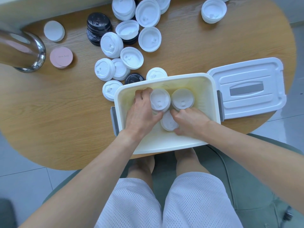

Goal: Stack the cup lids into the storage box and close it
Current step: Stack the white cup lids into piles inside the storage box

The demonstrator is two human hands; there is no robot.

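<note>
White lids in the box, and both my hands are down there with them.

Going left to right: the loose white lids (113, 69) and a few black lids (98, 22) lie on the wooden table (65, 112), far and to the left of the storage box (164, 145). My left hand (141, 116) is nearer to them, so I think it should fetch the next one. Its fingers curl round the left stack of lids (159, 100) and hold its side. Just right of that stands the right stack of lids (182, 99), and my right hand (189, 122) touches its near edge with bent fingers. A third lid stack (169, 122) sits lower between my hands; I cannot tell which hand grips it. The box lid (246, 88) lies flat on the right, touching the box, closest to my right hand.
</note>
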